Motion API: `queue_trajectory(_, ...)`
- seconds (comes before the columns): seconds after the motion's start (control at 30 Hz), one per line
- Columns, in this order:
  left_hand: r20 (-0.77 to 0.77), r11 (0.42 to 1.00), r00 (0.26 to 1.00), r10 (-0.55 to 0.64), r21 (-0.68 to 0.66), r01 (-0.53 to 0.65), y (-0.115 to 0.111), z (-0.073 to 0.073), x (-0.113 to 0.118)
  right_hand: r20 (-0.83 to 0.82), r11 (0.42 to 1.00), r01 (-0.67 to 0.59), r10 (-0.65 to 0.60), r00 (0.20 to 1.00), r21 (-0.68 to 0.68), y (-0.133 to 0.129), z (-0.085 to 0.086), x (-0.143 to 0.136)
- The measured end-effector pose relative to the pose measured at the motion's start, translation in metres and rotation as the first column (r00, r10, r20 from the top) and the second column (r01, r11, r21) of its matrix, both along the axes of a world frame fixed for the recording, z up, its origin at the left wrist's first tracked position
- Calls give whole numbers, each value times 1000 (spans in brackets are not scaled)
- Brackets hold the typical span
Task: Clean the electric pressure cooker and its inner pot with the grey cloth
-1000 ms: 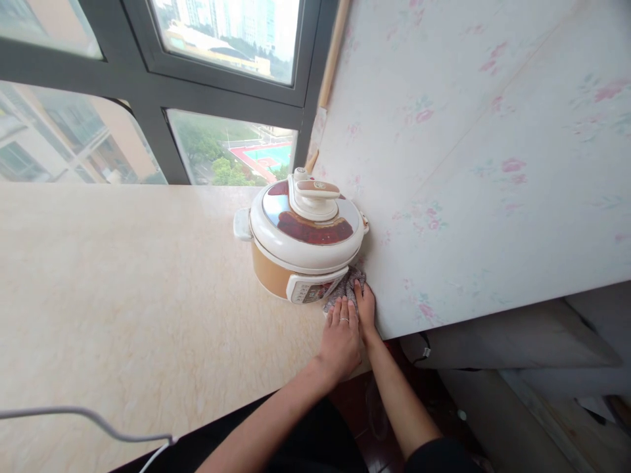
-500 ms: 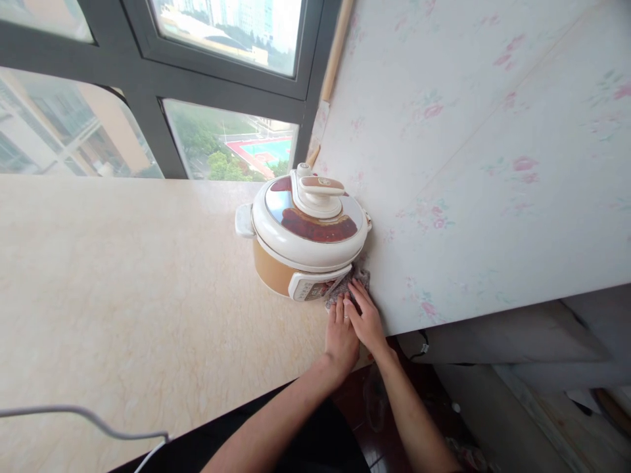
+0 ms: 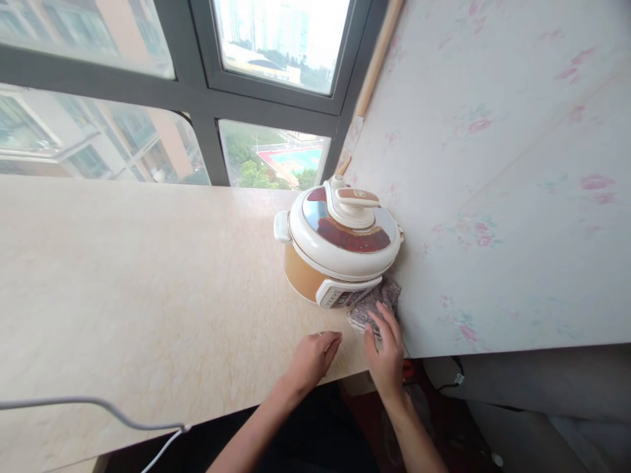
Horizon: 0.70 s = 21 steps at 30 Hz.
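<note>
A white and tan electric pressure cooker stands upright on the countertop, close to the patterned wall. In front of its right side, a folded grey-brown cloth lies against the cooker's base and reaches toward the wall. My right hand is over the near edge of this cloth, fingers apart, with the fingertips at or just above the fabric. To its left, my left hand is near the counter's front edge, clear of the cloth. Its fingers are curled together, and nothing shows in them.
The beige countertop runs left from the cooker under a grey-framed window. A floral wall bounds the right side. A grey cable crosses the front left corner. Past the front edge are dark items low down.
My left hand has come off the cloth and moved left, its fingers curling. My right hand has drawn back slightly, uncovering more cloth. The view has shifted left.
</note>
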<state>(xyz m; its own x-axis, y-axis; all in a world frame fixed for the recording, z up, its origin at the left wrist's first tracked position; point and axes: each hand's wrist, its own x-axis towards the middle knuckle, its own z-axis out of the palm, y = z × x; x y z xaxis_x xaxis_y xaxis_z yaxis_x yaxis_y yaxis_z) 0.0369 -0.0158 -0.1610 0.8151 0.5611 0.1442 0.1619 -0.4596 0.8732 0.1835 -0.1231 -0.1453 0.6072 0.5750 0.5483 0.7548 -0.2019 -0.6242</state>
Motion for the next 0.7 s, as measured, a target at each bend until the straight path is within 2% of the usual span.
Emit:
queue_trajectory(0.07,-43,989,990,135,-61,-138,10,0,-19,-36,996,-63,65,997,62,7,1,-29)
queue_trajectory(0.13,-55,961,962,267,-55,-270,22,3,-36,-149,987,-124,138,979,99,18,-2,-55)
queue_trajectory(0.2,-45,931,932,361,-47,-363,34,7,-53,-347,977,-199,214,913,80,33,-6,-75)
queue_trajectory(0.27,-30,899,902,430,-74,-431,43,11,-68,-504,947,-321,291,813,29,48,-9,-90)
queue_trajectory(0.33,-10,858,865,502,-122,-499,50,15,-82,-533,895,-446,377,758,-2,64,-8,-102)
queue_trajectory(0.4,15,799,822,569,-245,-549,55,18,-92,-472,850,-527,469,747,10,81,-1,-114)
queue_trajectory(0.43,32,745,790,613,-356,-564,57,18,-95,-438,832,-554,509,741,28,89,4,-121)
queue_trajectory(0.47,49,664,746,664,-497,-559,60,18,-98,-409,813,-580,546,731,49,98,10,-129)
queue_trajectory(0.5,59,557,695,717,-649,-519,62,16,-100,-374,789,-610,589,716,75,108,16,-137)
queue_trajectory(0.57,63,331,602,796,-878,-346,68,13,-103,-283,710,-697,692,664,101,126,24,-154)
queue_trajectory(0.6,70,252,578,813,-937,-242,70,11,-105,-226,651,-754,750,621,89,135,26,-162)
queue_trajectory(0.63,82,204,570,817,-967,-154,73,11,-107,-170,582,-811,806,567,57,143,25,-169)
queue_trajectory(0.7,109,166,573,812,-985,-48,77,15,-115,-82,452,-892,888,452,-28,157,17,-178)
